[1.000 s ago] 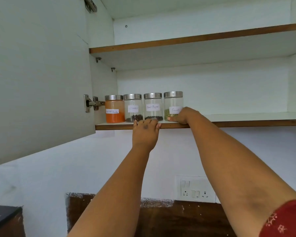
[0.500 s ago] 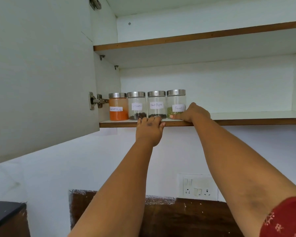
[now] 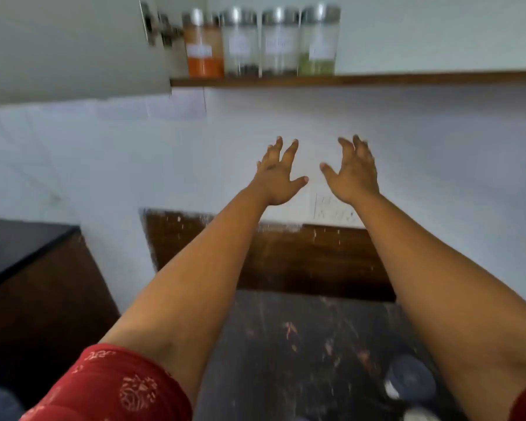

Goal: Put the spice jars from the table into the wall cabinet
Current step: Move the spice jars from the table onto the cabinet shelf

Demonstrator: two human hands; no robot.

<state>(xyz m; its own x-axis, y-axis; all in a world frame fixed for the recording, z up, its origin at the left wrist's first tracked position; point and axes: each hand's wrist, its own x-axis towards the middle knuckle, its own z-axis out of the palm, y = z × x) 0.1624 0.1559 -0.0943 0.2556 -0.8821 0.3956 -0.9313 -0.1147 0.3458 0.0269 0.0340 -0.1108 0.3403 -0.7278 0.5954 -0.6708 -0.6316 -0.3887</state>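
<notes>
Several glass spice jars with steel lids stand in a row on the cabinet shelf (image 3: 377, 79) at the top: an orange-filled jar (image 3: 203, 44), two jars with dark spice (image 3: 241, 44) (image 3: 279, 44) and a green-filled jar (image 3: 319, 41). My left hand (image 3: 278, 174) and my right hand (image 3: 354, 173) are raised in front of the white wall, well below the shelf, fingers spread and holding nothing. A jar lid (image 3: 410, 379) shows on the dark table (image 3: 286, 360) at the lower right, blurred.
The open cabinet door (image 3: 67, 47) hangs at the upper left. A wall socket (image 3: 331, 211) sits behind my right wrist above a brown wooden backboard (image 3: 301, 259). A black-topped unit (image 3: 19, 244) stands at the left.
Both hands have left the shelf edge and the green jar and dropped down, fingers now spread. The view has tilted downward, bringing the table into sight.
</notes>
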